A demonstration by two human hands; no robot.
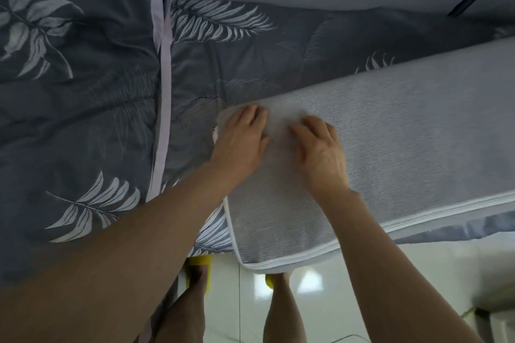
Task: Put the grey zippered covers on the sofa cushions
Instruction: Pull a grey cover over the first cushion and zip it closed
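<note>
A long cushion in a grey ribbed cover (pixel 404 131) with white piping lies across the sofa, from the centre out to the right edge of view. My left hand (pixel 242 136) rests on its far left corner, fingers slightly bent on the fabric. My right hand (pixel 320 150) lies just beside it on the cover's top, fingers spread and bent, pressing down. A little white shows at the corner beside my left hand. No zipper is visible.
A dark grey quilt with white leaf print (pixel 83 92) and a pale lilac band (pixel 164 78) covers the sofa on the left and behind. My legs and yellow slippers (pixel 198 262) stand on glossy white floor tiles (pixel 320 287) below the cushion's front edge.
</note>
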